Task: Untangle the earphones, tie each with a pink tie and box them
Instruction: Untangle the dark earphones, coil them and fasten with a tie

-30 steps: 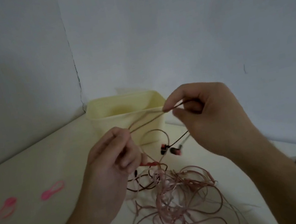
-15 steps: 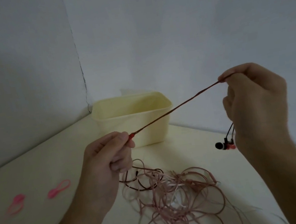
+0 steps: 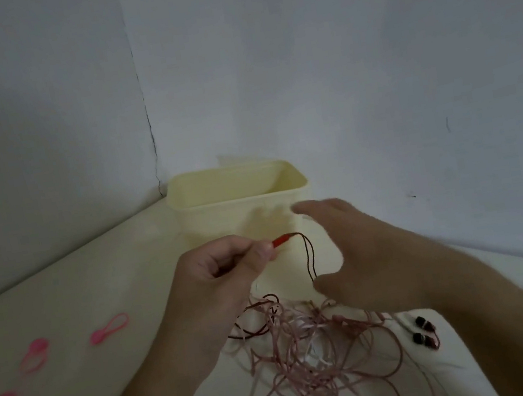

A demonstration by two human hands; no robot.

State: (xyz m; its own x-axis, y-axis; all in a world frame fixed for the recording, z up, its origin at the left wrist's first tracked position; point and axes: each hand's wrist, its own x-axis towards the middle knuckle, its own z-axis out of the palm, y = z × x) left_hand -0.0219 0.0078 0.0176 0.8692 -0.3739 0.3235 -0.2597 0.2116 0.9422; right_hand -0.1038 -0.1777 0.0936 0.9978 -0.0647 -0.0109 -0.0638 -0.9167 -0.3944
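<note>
At the left edge of the frame, pink ties (image 3: 109,328) lay on the pale worktop (image 3: 79,288). At centre, the left hand (image 3: 222,282) pinched a red plug (image 3: 280,240) between thumb and fingers; its dark cord looped down towards a tangle of earphones (image 3: 312,354) at lower centre. Behind, a yellow box (image 3: 239,198) stood against the wall. Right of centre, the blurred right hand (image 3: 361,250) hovered with fingers spread, its grip holding nothing. Two black earbuds (image 3: 423,329) lay on the worktop at lower right.
</note>
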